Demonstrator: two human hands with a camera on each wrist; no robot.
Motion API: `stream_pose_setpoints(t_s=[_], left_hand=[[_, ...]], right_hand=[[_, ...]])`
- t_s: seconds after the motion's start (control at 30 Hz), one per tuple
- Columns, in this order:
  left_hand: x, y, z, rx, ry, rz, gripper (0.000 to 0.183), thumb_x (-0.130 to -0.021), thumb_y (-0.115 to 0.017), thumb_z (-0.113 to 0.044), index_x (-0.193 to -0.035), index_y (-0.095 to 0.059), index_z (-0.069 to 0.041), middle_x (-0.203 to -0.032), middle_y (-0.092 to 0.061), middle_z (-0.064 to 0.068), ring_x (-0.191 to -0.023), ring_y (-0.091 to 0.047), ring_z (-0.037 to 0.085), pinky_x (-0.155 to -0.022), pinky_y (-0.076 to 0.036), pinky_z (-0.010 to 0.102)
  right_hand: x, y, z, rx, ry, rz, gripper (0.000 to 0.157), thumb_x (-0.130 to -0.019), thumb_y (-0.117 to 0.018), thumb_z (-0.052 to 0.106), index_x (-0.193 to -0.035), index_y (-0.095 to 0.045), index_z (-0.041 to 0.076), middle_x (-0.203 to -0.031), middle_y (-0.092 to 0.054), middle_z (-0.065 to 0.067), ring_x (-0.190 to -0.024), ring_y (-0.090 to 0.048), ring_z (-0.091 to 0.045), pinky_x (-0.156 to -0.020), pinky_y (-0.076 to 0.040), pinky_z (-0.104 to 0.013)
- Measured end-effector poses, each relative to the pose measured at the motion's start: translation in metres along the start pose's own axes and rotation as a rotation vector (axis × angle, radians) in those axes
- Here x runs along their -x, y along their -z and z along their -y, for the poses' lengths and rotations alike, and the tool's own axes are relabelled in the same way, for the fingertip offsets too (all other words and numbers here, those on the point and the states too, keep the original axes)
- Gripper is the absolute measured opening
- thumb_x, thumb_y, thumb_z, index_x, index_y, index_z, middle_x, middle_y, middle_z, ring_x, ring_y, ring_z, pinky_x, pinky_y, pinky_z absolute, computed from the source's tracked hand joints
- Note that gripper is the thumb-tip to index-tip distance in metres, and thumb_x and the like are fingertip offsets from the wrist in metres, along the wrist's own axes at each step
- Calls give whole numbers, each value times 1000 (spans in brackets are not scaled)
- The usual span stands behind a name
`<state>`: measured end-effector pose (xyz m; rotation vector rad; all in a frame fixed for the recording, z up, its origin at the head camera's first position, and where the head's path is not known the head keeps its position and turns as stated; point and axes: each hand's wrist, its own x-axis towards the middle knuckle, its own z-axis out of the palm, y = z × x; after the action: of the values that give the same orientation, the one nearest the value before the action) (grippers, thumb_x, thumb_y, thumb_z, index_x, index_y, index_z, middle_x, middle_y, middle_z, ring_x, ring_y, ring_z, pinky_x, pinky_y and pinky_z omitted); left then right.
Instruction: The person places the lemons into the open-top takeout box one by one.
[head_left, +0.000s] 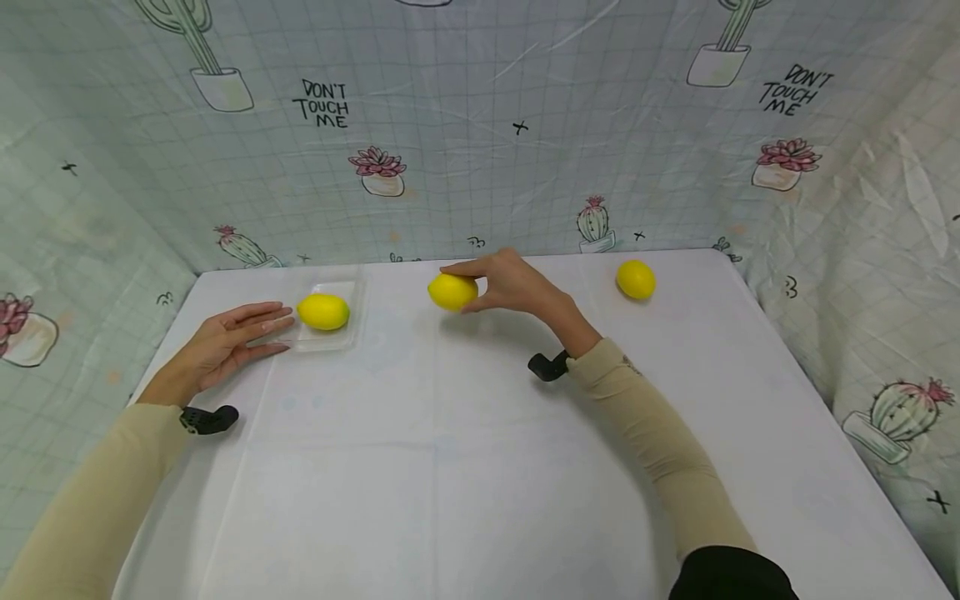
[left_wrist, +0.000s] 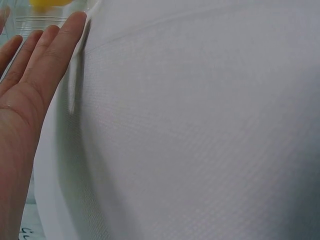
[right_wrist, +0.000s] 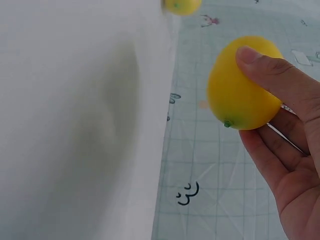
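Note:
My right hand (head_left: 513,283) grips a yellow lemon (head_left: 451,292) between thumb and fingers, over the back of the table; the right wrist view shows this lemon (right_wrist: 242,85) with a small green stem end. A second lemon (head_left: 323,312) sits in a clear plastic tray (head_left: 330,340) at the back left. Beside that tray rests my left hand (head_left: 228,343), fingers straight, their tips at its left edge. In the left wrist view the fingers of the left hand (left_wrist: 37,75) point toward the clear tray (left_wrist: 37,19).
A third lemon (head_left: 635,279) lies at the back right of the white-covered table (head_left: 420,467). Behind the table and along both sides hangs a patterned curtain (head_left: 465,150) with cactus drawings.

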<state>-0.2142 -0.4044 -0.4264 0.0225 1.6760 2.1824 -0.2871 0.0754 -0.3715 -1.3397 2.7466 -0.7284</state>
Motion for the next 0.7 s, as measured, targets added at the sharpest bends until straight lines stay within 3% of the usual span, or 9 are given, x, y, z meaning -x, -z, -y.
stream_pose_setpoints(t_s=[0.17, 0.4, 0.7], left_hand=[[-1, 0, 0, -8, 2, -2, 53, -105, -50, 1, -156, -33, 1, -144, -60, 4, -130, -59, 20, -97, -57, 44], [-1, 0, 0, -16, 5, -5, 52, -105, -51, 1, -155, -36, 1, -143, -61, 3, -129, -61, 20, -97, -58, 44], [-1, 0, -1, -33, 9, -2, 51, -106, -48, 1, -156, -34, 1, -143, -61, 3, -130, -60, 19, -98, -57, 45]], right_hand=[[-8, -3, 3, -13, 7, -8, 69, -82, -87, 35, -144, -60, 20, -135, -66, -1, -99, -66, -18, -81, -55, -27], [-20, -7, 8, -23, 14, -7, 70, -83, -86, 39, -145, -59, 20, -134, -67, 0, -92, -64, -15, -74, -51, -25], [-36, -14, 15, -77, 30, -7, 70, -83, -86, 37, -144, -59, 17, -131, -69, -1, -107, -70, -15, -88, -57, -24]])
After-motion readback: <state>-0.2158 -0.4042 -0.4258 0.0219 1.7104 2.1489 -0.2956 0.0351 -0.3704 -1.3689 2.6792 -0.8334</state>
